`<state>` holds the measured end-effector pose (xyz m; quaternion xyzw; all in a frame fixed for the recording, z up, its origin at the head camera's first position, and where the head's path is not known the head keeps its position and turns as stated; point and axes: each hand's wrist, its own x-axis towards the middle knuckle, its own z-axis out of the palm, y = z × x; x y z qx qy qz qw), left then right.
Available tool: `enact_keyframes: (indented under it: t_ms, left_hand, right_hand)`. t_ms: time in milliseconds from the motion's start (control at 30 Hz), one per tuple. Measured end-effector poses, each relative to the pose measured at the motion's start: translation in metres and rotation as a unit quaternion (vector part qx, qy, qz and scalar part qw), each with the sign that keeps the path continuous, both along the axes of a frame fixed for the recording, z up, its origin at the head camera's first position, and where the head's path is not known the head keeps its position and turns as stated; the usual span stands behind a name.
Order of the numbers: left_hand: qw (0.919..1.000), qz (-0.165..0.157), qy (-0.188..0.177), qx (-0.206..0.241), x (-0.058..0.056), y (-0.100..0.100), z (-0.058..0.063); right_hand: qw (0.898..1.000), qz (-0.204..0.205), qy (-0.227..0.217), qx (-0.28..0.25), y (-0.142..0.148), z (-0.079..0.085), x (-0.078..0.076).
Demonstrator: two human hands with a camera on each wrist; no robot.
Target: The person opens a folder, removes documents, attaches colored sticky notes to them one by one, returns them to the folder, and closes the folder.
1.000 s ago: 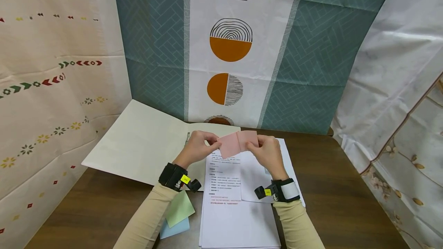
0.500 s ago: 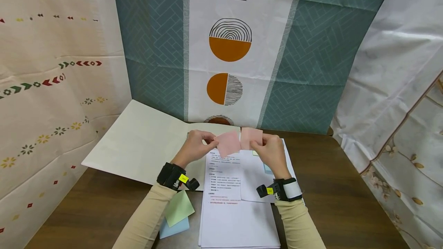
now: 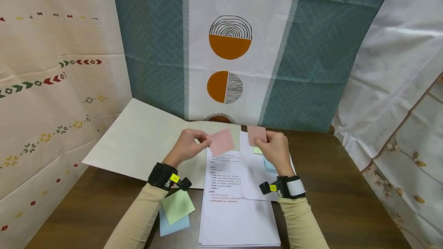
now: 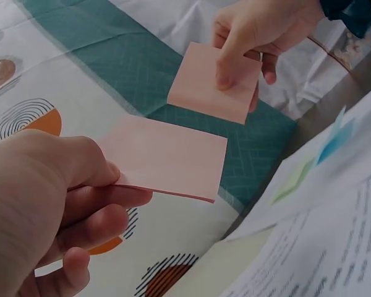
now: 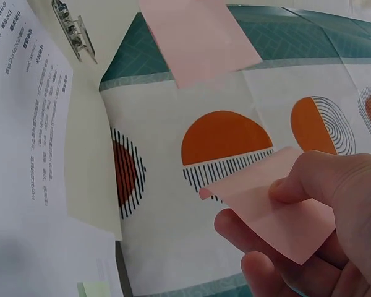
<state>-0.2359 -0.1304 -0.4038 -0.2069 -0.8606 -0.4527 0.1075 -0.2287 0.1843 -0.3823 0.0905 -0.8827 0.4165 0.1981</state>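
Observation:
My left hand [image 3: 187, 145] pinches a thin pad of pink sticky notes [image 3: 221, 141] at its left edge, between thumb and fingers. Its stacked edge shows in the left wrist view. A single pink sticky note [image 3: 256, 135] is pinched by my right hand [image 3: 277, 150], thumb on its face; in the right wrist view one corner of this note [image 5: 272, 198] curls. A gap separates note and pad, both held up above the papers. Below them lie printed sheets [image 3: 221, 218] and another white sheet [image 3: 254, 183] carrying a green sticky note [image 3: 257, 150] and a blue one [image 3: 269, 166].
An open cream folder [image 3: 138, 137] spreads to the left and behind, with a metal clip [image 5: 74, 31] inside. By my left forearm, a green sticky pad [image 3: 178, 207] overlaps a blue one [image 3: 175, 228]. Patterned cloth [image 3: 155, 49] hangs behind the wooden table [image 3: 332, 191].
The pink note has come away from the pad. My right hand has moved right and slightly up with the note; my left hand has drawn left with the pad.

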Motion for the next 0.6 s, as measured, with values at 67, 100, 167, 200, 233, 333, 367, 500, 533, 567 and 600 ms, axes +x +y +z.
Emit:
enact_keyframes:
  t_ms: [67,100,167,200,233,333,367,500,533,567,600]
  left_hand:
    - [0.9999,0.002,-0.008,-0.014,0.004,-0.006,0.0]
    - [0.9997,-0.001,-0.012,-0.021,0.006,-0.01,0.001]
    - [0.999,-0.012,-0.024,-0.037,0.01,-0.018,0.003]
    - [0.9984,-0.02,-0.03,-0.044,0.012,-0.022,0.005]
    - [0.9977,-0.029,-0.033,-0.052,0.014,-0.027,0.006]
    - [0.9944,-0.055,-0.036,-0.082,0.019,-0.039,0.011]
    - [0.9928,-0.064,-0.034,-0.095,0.021,-0.044,0.012]
    - [0.9855,-0.102,-0.048,-0.127,0.029,-0.06,0.018]
    - [0.9833,-0.112,-0.057,-0.132,0.032,-0.064,0.02]
    - [0.9806,-0.122,-0.067,-0.138,0.035,-0.068,0.02]
    - [0.9776,-0.131,-0.08,-0.144,0.037,-0.072,0.022]
  right_hand:
    - [1.0,0.002,-0.001,0.002,-0.001,0.001,0.0]
    - [1.0,0.003,-0.001,0.003,-0.001,0.001,0.0]
    - [1.0,0.006,-0.003,0.003,-0.002,0.002,0.001]
    - [1.0,0.006,-0.004,0.004,-0.002,0.002,0.001]
    - [1.0,0.007,-0.003,0.004,-0.002,0.002,0.001]
    - [1.0,0.008,-0.001,0.003,-0.003,0.001,0.0]
    - [1.0,0.008,0.0,0.004,-0.003,0.001,0.0]
    - [1.0,0.008,0.003,0.007,-0.004,0.001,0.0]
    - [1.0,0.008,0.004,0.008,-0.004,0.001,-0.001]
    - [1.0,0.009,0.003,0.008,-0.005,0.001,0.0]
    - [1.0,0.009,0.003,0.008,-0.005,0.001,0.0]
